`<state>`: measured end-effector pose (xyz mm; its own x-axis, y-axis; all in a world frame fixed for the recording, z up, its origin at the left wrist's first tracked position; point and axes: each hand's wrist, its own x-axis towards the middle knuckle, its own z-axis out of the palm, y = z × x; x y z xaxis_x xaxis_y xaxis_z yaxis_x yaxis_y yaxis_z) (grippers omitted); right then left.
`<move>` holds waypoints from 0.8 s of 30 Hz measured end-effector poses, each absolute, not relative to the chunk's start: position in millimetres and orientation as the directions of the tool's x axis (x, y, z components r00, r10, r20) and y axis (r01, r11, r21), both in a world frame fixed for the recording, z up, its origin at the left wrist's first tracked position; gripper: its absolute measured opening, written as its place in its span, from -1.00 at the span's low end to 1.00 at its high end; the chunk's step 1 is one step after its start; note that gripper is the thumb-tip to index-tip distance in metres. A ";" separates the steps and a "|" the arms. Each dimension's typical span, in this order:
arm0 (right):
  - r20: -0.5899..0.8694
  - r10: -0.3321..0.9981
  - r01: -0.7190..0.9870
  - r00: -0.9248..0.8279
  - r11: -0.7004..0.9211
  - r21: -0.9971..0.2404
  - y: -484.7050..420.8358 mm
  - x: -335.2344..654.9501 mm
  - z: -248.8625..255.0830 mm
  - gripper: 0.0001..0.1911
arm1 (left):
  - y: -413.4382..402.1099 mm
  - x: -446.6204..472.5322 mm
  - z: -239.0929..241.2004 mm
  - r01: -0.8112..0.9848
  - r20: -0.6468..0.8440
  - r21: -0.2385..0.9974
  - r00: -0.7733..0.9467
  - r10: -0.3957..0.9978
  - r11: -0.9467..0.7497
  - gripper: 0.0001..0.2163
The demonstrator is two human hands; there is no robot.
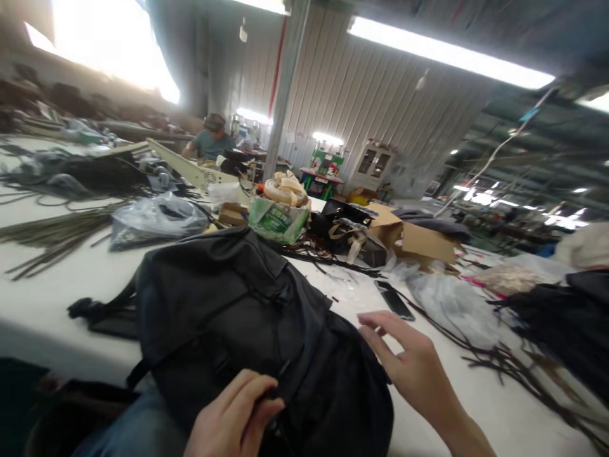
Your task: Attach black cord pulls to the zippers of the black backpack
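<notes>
Left hand (235,416) pinching black backpack (247,330) fabric, right hand (409,365) open, fingers spread, hovering beside it

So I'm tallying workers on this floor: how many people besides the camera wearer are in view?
1: a person sits at the far end of the long white table, left of the grey pillar. Others may be hidden in the blurred background.

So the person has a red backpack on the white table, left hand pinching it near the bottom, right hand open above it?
Not quite: the backpack is black, not red, as the head view shows. The rest holds: it lies on the white table, left hand pinching it, right hand open above.
</notes>
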<state>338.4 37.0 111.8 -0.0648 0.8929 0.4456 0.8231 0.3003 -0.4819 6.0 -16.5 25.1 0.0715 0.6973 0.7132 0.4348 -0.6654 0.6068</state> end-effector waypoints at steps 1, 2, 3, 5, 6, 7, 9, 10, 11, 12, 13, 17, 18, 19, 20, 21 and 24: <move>0.432 0.869 0.740 -0.243 0.454 -0.496 26.7 314.0 122.8 -0.80 | -17.8 4.8 27.1 0.434 0.696 0.603 0.125 0.707 -0.670 -0.90; 0.434 0.827 0.654 -0.357 0.553 -0.516 17.2 291.3 131.6 -0.83 | -19.0 4.2 28.3 0.439 0.688 0.593 0.159 0.708 -0.675 -0.90; 0.435 0.788 0.572 -0.436 0.616 -0.542 9.0 271.1 137.6 -0.83 | -20.3 3.9 29.2 0.448 0.686 0.581 0.180 0.705 -0.680 -0.89; 0.443 0.726 0.460 -0.526 0.681 -0.570 -1.2 240.5 140.4 -0.81 | -22.9 3.8 30.8 0.459 0.685 0.566 0.200 0.701 -0.684 -0.89; 0.446 0.705 0.432 -0.551 0.699 -0.570 -3.3 230.5 138.0 -0.81 | -24.2 3.8 32.1 0.461 0.679 0.567 0.207 0.704 -0.683 -0.90; 0.448 0.686 0.419 -0.573 0.715 -0.559 -3.9 223.8 134.2 -0.81 | -25.4 3.6 33.7 0.460 0.674 0.568 0.215 0.706 -0.683 -0.90; 0.446 0.650 0.410 -0.615 0.747 -0.523 -2.3 217.6 126.4 -0.80 | -27.3 3.3 37.0 0.464 0.665 0.567 0.230 0.711 -0.680 -0.89; 0.443 0.635 0.411 -0.633 0.760 -0.503 -1.1 216.7 123.8 -0.79 | -27.9 3.3 38.2 0.471 0.665 0.561 0.232 0.709 -0.681 -0.89; 0.437 0.622 0.411 -0.650 0.771 -0.486 -0.1 216.5 122.6 -0.78 | -28.2 3.6 38.9 0.481 0.670 0.552 0.231 0.706 -0.681 -0.88; 0.434 0.610 0.409 -0.663 0.781 -0.473 0.5 216.6 122.8 -0.78 | -28.3 4.2 38.8 0.491 0.683 0.538 0.222 0.696 -0.685 -0.87; 0.431 0.601 0.408 -0.673 0.787 -0.462 0.7 216.8 124.2 -0.77 | -28.3 5.0 38.1 0.501 0.702 0.523 0.205 0.682 -0.689 -0.84; 0.445 0.553 0.404 -0.705 0.828 -0.389 -1.4 218.5 132.3 -0.73 | -28.2 8.8 34.9 0.553 0.696 0.481 0.231 0.679 -0.681 -0.73; 0.443 0.544 0.409 -0.712 0.835 -0.368 -2.0 219.3 133.3 -0.72 | -28.3 9.4 35.6 0.565 0.679 0.472 0.256 0.688 -0.677 -0.71; 0.438 0.536 0.414 -0.722 0.841 -0.347 -2.3 220.1 133.7 -0.72 | -28.5 9.6 37.1 0.577 0.663 0.463 0.278 0.695 -0.673 -0.70; 0.425 0.529 0.420 -0.735 0.846 -0.327 -2.5 220.9 133.6 -0.72 | -28.7 9.6 39.6 0.589 0.656 0.453 0.288 0.697 -0.669 -0.69; 0.412 0.522 0.426 -0.747 0.852 -0.306 -2.4 221.7 133.3 -0.72 | -29.0 9.3 42.7 0.602 0.656 0.442 0.289 0.697 -0.665 -0.68; 0.378 0.490 0.438 -0.786 0.872 -0.219 -2.0 222.2 133.9 -0.76 | -30.1 7.6 52.6 0.640 0.651 0.399 0.307 0.695 -0.657 -0.68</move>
